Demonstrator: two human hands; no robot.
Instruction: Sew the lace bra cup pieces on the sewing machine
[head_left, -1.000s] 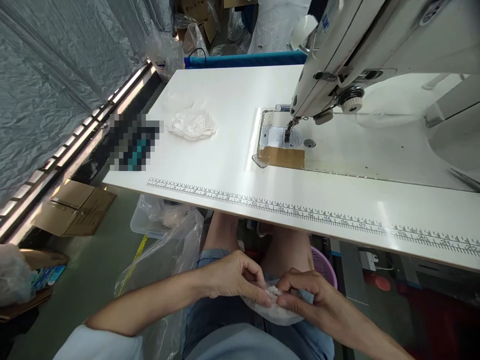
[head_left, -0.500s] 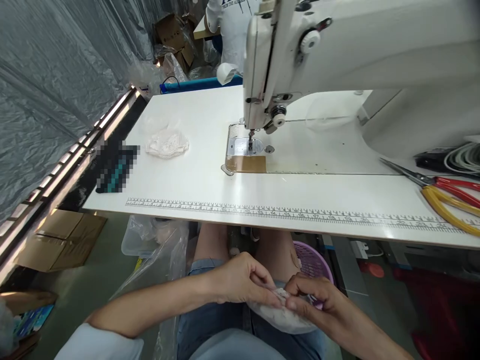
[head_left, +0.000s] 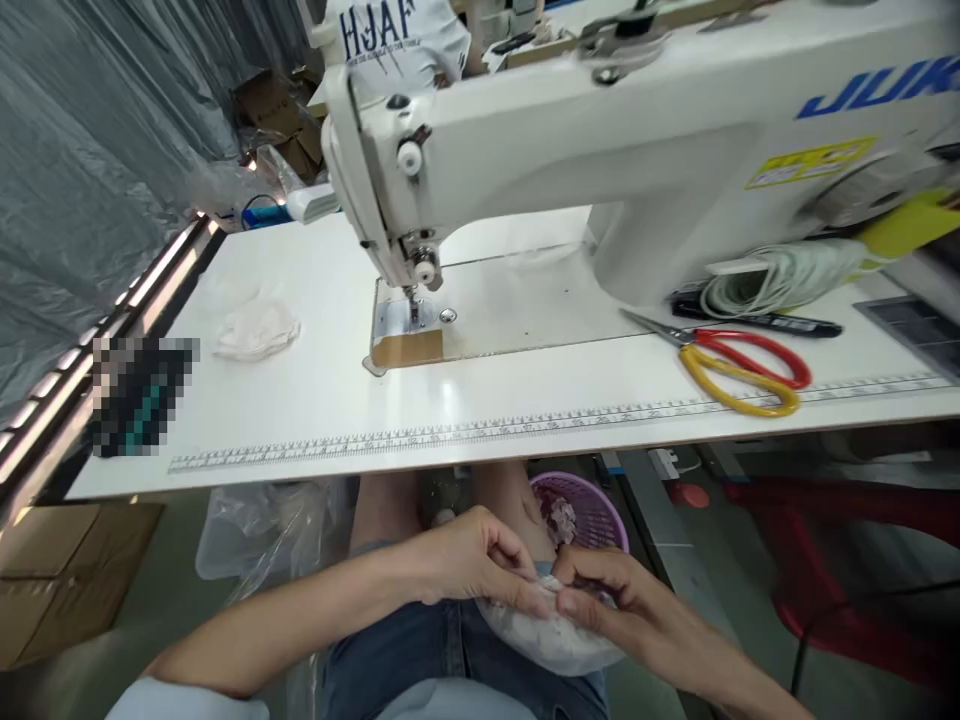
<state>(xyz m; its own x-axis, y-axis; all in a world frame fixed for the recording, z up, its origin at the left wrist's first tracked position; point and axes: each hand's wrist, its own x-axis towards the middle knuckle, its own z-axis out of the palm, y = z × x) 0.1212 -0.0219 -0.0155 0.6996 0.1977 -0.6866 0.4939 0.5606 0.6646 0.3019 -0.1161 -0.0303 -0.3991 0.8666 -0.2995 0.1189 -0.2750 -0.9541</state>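
Note:
Over my lap, below the table edge, both hands meet on a small white lace piece [head_left: 551, 587]. My left hand [head_left: 469, 560] pinches it from the left, fingers curled. My right hand [head_left: 607, 595] pinches it from the right. Under them a clear plastic bag of white lace pieces [head_left: 547, 640] rests on my jeans. Up on the white sewing table [head_left: 315, 400] lies a small heap of white lace [head_left: 255, 330], left of the needle.
A white sewing machine [head_left: 600, 150] stands on the table, its needle [head_left: 412, 305] over the plate. Red and yellow scissors [head_left: 739, 370] and a coiled cable [head_left: 780, 280] lie at right. A purple basket [head_left: 577, 510] sits under the table; plastic bags [head_left: 262, 520] and a cardboard box [head_left: 60, 565] at left.
My view has swung right, bringing the machine body and scissors into sight. My hands stay together on the lace piece in my lap.

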